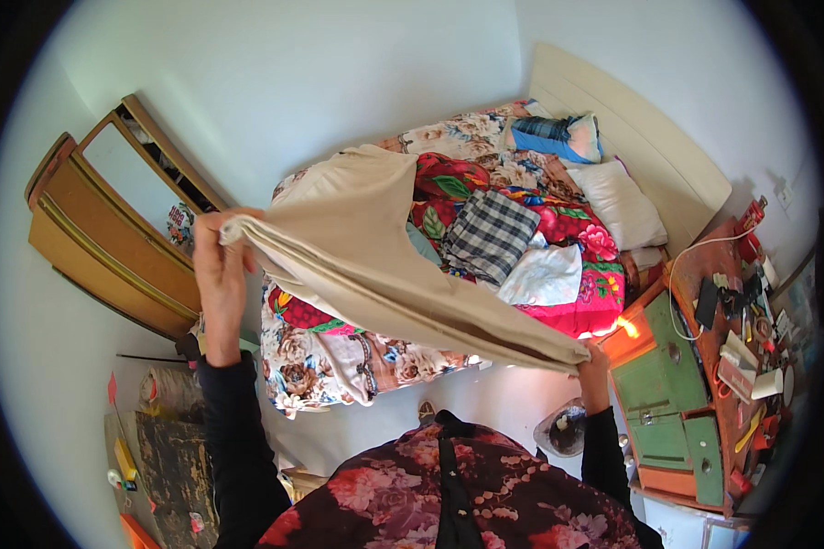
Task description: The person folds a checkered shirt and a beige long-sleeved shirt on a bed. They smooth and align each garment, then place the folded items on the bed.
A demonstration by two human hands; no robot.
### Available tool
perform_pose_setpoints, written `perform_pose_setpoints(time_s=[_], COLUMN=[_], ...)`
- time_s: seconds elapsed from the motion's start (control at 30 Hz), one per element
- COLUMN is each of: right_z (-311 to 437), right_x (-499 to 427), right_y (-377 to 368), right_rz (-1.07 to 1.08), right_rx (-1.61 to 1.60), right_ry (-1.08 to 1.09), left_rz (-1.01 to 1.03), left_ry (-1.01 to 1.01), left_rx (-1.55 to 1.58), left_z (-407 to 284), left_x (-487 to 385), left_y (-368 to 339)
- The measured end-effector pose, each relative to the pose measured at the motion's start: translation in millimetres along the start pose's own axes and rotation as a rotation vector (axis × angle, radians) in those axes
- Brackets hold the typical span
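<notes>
A beige cloth (357, 254) is stretched between my two hands, its near edge doubled and slanting down to the right. My left hand (223, 274) grips one corner, raised higher in view. Near the green cabinet, my right hand (594, 374) pinches the opposite corner. The far part of the cloth lies over the bed. Beyond it, a folded black-and-white checked cloth (491, 233) and a crumpled white cloth (542, 274) rest on a red floral blanket (590, 309). The cloth hides part of the bed.
A white pillow (621, 206) and a blue-and-plaid pillow (556, 137) lie by the headboard (632, 117). A green-and-orange cabinet (662, 384) with cluttered top stands right, a bin (562, 429) beside it. At left are a wooden wardrobe (117, 226) and a worn dark chest (175, 466).
</notes>
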State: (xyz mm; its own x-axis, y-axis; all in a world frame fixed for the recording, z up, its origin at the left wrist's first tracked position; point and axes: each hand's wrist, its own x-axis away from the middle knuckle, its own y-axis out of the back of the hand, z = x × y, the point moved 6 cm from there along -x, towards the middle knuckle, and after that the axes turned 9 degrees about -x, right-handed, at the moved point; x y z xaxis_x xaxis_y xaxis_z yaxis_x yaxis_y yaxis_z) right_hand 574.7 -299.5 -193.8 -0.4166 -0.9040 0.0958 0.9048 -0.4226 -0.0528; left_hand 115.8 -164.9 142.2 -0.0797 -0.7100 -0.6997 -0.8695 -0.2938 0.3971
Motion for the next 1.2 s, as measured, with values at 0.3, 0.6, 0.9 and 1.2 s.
perform_pose_setpoints(time_s=[0.3, 0.6, 0.9, 1.2], right_z=[-132.8, -200.4, -248.7, -94.0], right_x=[22.2, 78.4, 105.8, 17.4], right_y=[12.2, -16.1, -34.3, -176.5], right_rz=[0.118, 0.183, 0.109, 0.515], right_rx=[-0.039, 0.083, 0.312, 0.27], right_ry=[-0.26, -0.368, -0.263, -0.099], left_rz=[0.415, 1.231, 1.706, 0.146], left_ry=[0.242, -0.284, -0.556, -0.075], left_rx=[-0.1, 0.061, 0.267, -0.304], left_z=[55.8, 42.2, 53.3, 134.6], left_x=[63.5, 142.6, 223.2, -110.0], left_y=[-64.0, -280.1, -385.1, 0.0])
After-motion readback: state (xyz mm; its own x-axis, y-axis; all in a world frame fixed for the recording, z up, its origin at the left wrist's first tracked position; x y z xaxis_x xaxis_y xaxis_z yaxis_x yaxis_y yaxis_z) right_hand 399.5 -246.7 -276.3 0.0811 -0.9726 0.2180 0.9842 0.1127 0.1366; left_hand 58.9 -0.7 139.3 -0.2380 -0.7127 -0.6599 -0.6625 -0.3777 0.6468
